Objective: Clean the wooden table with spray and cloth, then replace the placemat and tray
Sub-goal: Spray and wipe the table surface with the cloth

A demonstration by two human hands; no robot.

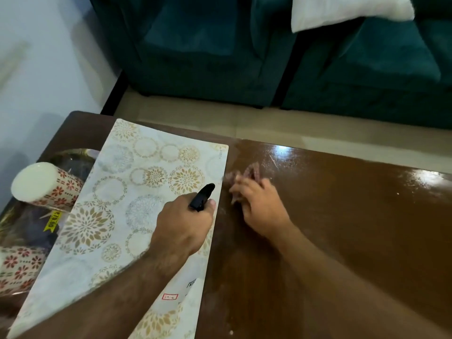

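Observation:
My left hand [183, 223] grips a spray bottle, of which only the black nozzle [202, 196] shows above my fingers, held over the placemat's right edge. The white placemat [127, 187] with gold and grey floral circles lies on the left half of the glossy brown wooden table [342, 216]. My right hand [259, 204] presses a crumpled pinkish-brown cloth [247, 173] on the bare wood just right of the placemat; hand and cloth are motion-blurred. Wet streaks shine on the wood around them.
At the table's left edge, partly under the placemat, a dark tray [27, 231] holds patterned cylindrical candles [44, 184]. A teal sofa [220, 50] with a white cushion [347, 11] stands beyond the table across a strip of pale floor.

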